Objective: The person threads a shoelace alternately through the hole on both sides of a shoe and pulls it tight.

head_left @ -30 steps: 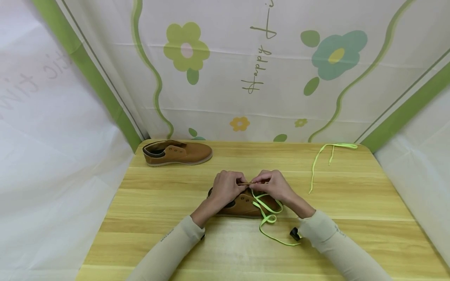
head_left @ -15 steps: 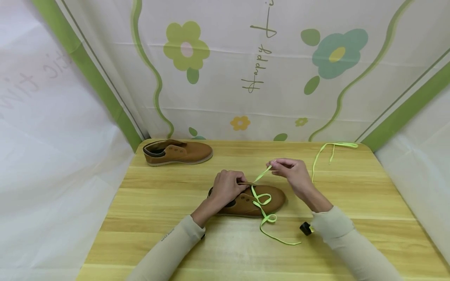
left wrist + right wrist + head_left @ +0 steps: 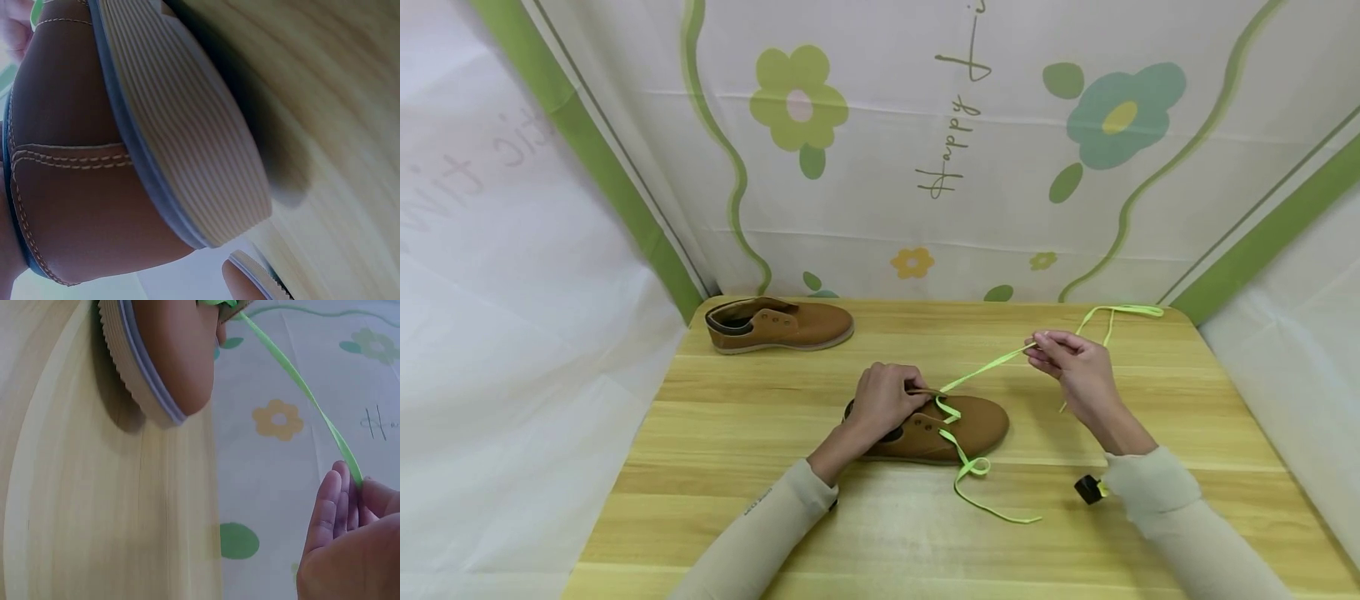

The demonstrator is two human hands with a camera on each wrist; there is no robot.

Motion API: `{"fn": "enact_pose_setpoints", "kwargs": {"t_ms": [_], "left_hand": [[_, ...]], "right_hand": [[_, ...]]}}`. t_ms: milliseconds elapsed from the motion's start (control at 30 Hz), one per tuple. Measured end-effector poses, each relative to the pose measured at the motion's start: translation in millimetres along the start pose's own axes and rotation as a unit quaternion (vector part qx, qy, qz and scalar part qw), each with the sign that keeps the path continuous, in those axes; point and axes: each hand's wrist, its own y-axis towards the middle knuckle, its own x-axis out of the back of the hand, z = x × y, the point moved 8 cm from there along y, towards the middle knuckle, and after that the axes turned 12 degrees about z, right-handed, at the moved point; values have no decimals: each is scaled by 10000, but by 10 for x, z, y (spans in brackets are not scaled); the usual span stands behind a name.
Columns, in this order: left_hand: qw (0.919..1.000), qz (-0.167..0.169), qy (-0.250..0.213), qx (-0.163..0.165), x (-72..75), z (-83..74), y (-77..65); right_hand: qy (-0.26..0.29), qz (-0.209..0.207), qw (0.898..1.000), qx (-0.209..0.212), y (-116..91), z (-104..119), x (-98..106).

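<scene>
A brown leather shoe (image 3: 977,423) lies on the table, toe to the right, with a neon-green shoelace (image 3: 988,365) threaded through its front eyelets. My left hand (image 3: 886,406) pinches the raised far eyelet flap of this shoe. In the right wrist view, my right hand (image 3: 353,531) pinches the lace between thumb and fingers. The lace runs taut from the flap to the right hand (image 3: 1078,371), above the table. Its other end trails from the near eyelets in a small loop onto the table. The left wrist view shows the shoe's heel and ribbed sole (image 3: 181,125) close up.
Another brown shoe (image 3: 782,325), unlaced, stands at the back left of the wooden table (image 3: 737,467). A second green lace (image 3: 1120,309) lies at the back right, partly behind the right hand. A printed curtain (image 3: 865,192) rises behind the table's far edge.
My right hand has moved right and away from the shoe, drawing the lace through the far flap. The lace loop over the toe has shrunk. My left hand stays in place.
</scene>
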Motion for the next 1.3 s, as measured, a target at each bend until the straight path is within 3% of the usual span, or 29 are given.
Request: {"fn": "enact_pose_setpoints", "kwargs": {"t_ms": [400,667,1300], "left_hand": [[10000,19,-63,60,13,-3,-2],[10000,41,-29,79,-1,13,-3],[10000,44,26,84,1,15,-3]], "right_hand": [[158,-400,9991,-14,-148,66,396],[536,-746,9957,96,-241,107,596],[688,-1282,9893,-47,-397,130,982]]}}
